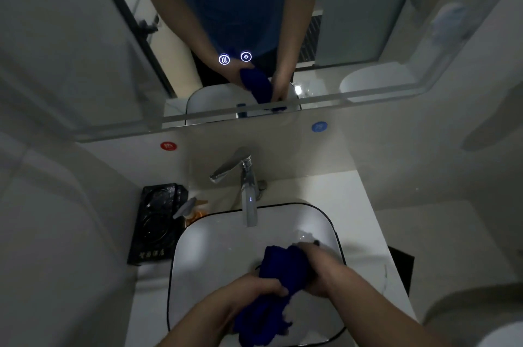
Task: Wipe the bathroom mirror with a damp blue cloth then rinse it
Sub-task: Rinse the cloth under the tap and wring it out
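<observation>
Head view, one frame, dim light.

- Blue cloth [276, 276]: bunched into a thick roll over the sink [198, 256], held clear of the basin floor, loose tail hanging toward the near rim.
- Left hand [254, 288]: fingers curled round the cloth's middle, gripping it.
- Right hand [318, 267]: wrapped round the cloth's far end, just beyond the left hand; the pair look set for wringing.
- Faucet [249, 193]: spout ends behind the cloth; lever turned to the left. Whether water runs cannot be told.
- Mirror [368, 35]: above the backsplash, two lit touch icons low in the glass; reflection shows both hands on the cloth.
- Black tray [154, 222] and a pump bottle [192, 209]: on the table, left of the sink.

Risks, as judged:
- The cloth sits forward of the spout, so a rinse could miss it.
- A hard twist may fling water over the near rim onto the table or floor.
- The hanging tail may drip outside the basin if the hands drift nearer the body.
</observation>
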The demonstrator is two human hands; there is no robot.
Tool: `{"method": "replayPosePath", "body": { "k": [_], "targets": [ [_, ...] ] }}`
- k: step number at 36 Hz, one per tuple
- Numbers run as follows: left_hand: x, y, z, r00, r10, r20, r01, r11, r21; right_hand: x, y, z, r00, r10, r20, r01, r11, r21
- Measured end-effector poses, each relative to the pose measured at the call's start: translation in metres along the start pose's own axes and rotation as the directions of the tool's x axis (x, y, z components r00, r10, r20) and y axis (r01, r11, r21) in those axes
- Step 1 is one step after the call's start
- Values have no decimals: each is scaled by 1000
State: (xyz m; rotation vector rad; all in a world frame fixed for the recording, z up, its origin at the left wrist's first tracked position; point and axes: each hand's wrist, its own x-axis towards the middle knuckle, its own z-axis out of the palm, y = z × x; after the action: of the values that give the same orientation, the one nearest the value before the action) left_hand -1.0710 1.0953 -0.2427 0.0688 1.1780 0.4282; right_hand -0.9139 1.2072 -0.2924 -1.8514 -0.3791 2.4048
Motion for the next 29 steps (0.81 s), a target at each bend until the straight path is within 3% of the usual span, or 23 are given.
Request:
{"method": "replayPosePath", "body": {
  "k": [4, 8, 11, 13, 16, 18, 19, 22, 24, 26, 27, 28, 29],
  "targets": [
    [3, -7, -7, 996, -82, -19, 82, 997, 0, 9, -19, 4, 947, -263, -184, 221, 950, -223],
    [24, -18, -15, 997, -62, -52, 42, 942, -332, -20, -23, 24, 875, -474, -95, 382, 798, -467],
    [29, -17, -14, 999, -41, 7, 35, 764, -644, -45, -3, 41, 801, -592, 92, 514, 600, -613],
    [30, -13, -16, 1000, -7, 21, 20, 686, -727, -59, 16, 49, 757, -607, 242, 579, 451, -679],
    [20, -4, -16, 999, 19, 45, 15, 756, -655, -67, 36, 58, 684, -552, 476, 619, 94, -780],
    [16, -3, -15, 997, 42, 68, 6, 808, -589, -64, 43, 60, 706, -473, 527, 585, -30, -810],
    [17, -6, -16, 997, 38, 68, 8, 819, -574, -62, 45, 60, 739, -433, 516, 581, 23, -813],
    [19, -17, -19, 994, 62, 88, -1, 821, -571, -56, 45, 44, 829, -413, 376, 556, 552, -621],
    [16, -22, -18, 986, 80, 148, 18, 825, -565, -47, 43, 32, 831, -459, 313, 555, 715, -425],
    [14, -24, -17, 986, 72, 151, 19, 849, -529, -44, 40, 26, 793, -562, 236, 607, 763, -224],
    [14, -24, -17, 987, 73, 141, 10, 858, -513, -44, 38, 23, 764, -619, 181, 645, 738, -197],
    [13, -24, -17, 989, 73, 132, 1, 869, -495, -43, 38, 18, 692, -706, 150, 712, 634, -302],
    [12, -24, -18, 991, 60, 117, 3, 880, -475, -47, 36, 13, 574, -796, 194, 767, 439, -469]
  ]
}}
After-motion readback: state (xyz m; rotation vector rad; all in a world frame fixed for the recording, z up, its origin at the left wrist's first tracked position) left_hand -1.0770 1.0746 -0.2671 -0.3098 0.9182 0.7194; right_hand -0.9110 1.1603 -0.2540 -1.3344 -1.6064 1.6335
